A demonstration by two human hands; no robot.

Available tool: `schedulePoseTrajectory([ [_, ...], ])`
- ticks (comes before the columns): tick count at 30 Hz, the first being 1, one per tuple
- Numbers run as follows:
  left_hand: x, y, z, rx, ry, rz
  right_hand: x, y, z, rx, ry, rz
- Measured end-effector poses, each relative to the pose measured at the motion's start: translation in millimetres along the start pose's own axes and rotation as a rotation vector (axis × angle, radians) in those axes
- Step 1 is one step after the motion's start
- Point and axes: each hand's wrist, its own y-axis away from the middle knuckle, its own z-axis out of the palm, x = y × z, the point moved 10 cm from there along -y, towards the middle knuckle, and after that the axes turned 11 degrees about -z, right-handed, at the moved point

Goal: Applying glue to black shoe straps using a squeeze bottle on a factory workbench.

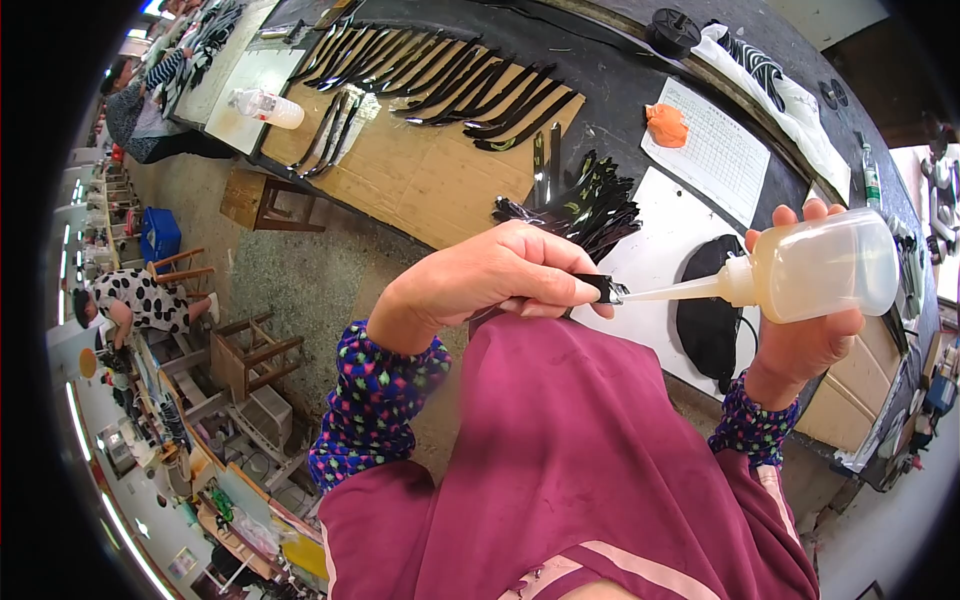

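- My left hand (500,275) is closed around a small black strip piece (598,287), only its end showing past my fingers, held above my lap in front of the desk (640,90).
- My right hand (810,330) grips a translucent squeeze bottle (835,265), lying sideways.
- I see its long thin nozzle (670,292) touching the end of the piece.
- More black strips (585,205) lie piled on the desk just beyond.

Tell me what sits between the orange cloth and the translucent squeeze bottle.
In the head view, a white gridded paper sheet lies between the orange cloth and the translucent squeeze bottle.
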Motion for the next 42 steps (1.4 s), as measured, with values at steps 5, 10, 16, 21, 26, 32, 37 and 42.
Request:
schedulePoseTrajectory([
  [5,0,0,-2,-0.001,0.02,0.004,0,1,0,-0.003,0.006,0.001],
  [10,-1,0,-3,-0.011,0.033,0.031,1,2,-2,0.002,0.005,0.012],
  [16,-3,2,-6,-0.005,0.052,0.048,1,2,-2,-0.031,0.017,0.019],
  [21,-5,8,-9,0.002,0.063,0.071,0,1,-5,-0.019,-0.061,0.012],
  [26,-3,13,-14,0.055,-0.003,0.102,4,-1,-1,-0.027,-0.178,0.037],
  [32,-17,17,-20,0.038,0.14,0.039,10,-2,-6,0.086,-0.127,-0.018],
  [37,-26,18,-28,0.052,0.184,-0.002,22,1,-1,0.112,-0.103,-0.009],
  [42,-29,19,-31,0.045,0.19,-0.028,37,5,11,0.063,-0.105,0.043],
])
